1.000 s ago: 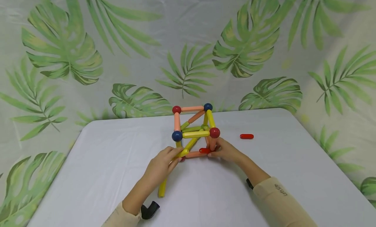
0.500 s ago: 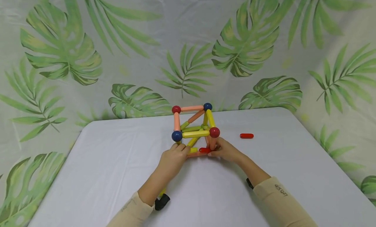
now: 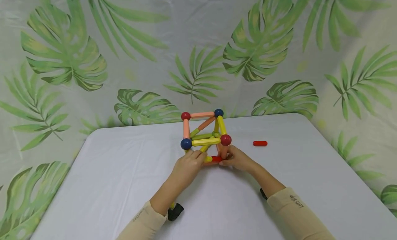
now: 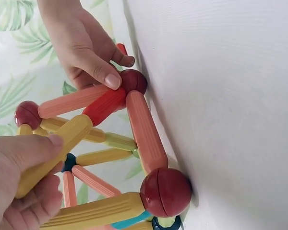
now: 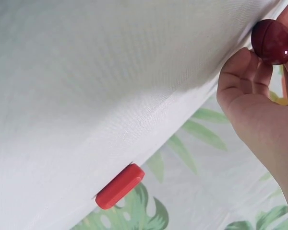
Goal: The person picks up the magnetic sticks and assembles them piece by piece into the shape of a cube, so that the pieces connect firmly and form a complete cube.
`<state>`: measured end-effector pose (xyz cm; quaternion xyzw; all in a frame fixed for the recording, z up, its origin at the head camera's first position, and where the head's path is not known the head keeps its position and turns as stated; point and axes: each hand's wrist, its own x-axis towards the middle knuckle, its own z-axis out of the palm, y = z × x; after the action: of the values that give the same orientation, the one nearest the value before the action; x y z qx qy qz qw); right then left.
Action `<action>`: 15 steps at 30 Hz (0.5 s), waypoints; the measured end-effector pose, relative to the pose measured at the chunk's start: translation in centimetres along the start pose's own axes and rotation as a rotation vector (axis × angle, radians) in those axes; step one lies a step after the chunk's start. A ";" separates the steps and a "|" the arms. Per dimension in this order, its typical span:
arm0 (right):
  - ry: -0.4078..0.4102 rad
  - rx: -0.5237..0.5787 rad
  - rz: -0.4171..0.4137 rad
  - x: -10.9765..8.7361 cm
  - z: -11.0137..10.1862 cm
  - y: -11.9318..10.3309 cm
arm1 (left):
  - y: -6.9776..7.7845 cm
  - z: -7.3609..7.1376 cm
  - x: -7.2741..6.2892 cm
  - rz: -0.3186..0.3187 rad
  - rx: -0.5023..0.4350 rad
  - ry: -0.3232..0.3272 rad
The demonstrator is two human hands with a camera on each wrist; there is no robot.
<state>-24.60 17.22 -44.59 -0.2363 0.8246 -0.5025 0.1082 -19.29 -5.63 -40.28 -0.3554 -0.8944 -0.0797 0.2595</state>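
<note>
A cube-like frame of magnetic sticks and balls (image 3: pixel 206 142) stands mid-table. My left hand (image 3: pixel 188 164), at its lower front, pinches a yellow stick (image 4: pixel 77 132) between thumb and fingers. The far end of that stick meets a short red stick (image 4: pixel 104 107), which slants from a dark red ball (image 4: pixel 137 80) at the lower right corner. My right hand (image 3: pixel 237 159) grips this corner, its thumb by the joint of ball and red stick. In the right wrist view, its fingers curl beside the ball (image 5: pixel 272 42).
A loose red stick (image 3: pixel 260 143) lies on the white table (image 3: pixel 114 171), right of the frame. Another yellow stick (image 3: pixel 172 205) peeks out behind the left wrist, largely hidden. Leaf-patterned cloth (image 3: pixel 198 53) hangs behind the table.
My left hand has moved right and slightly up with the yellow stick, whose end now meets the red stick. The right hand stays at the corner.
</note>
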 end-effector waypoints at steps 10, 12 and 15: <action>0.001 -0.042 0.006 -0.1 -0.2 0.0 | -0.7 0.2 -0.1 0.075 0.034 0.182; 0.000 -0.037 0.013 -0.1 -0.2 0.0 | -1.0 -0.1 -0.3 0.068 -0.015 0.195; 0.002 -0.039 0.023 -0.1 -0.1 0.0 | -1.7 -0.6 -0.8 0.051 -0.060 0.225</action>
<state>-24.60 17.36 -44.53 -0.2282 0.8370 -0.4854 0.1086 -19.70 -7.56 -40.12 -0.3744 -0.8476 -0.1391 0.3493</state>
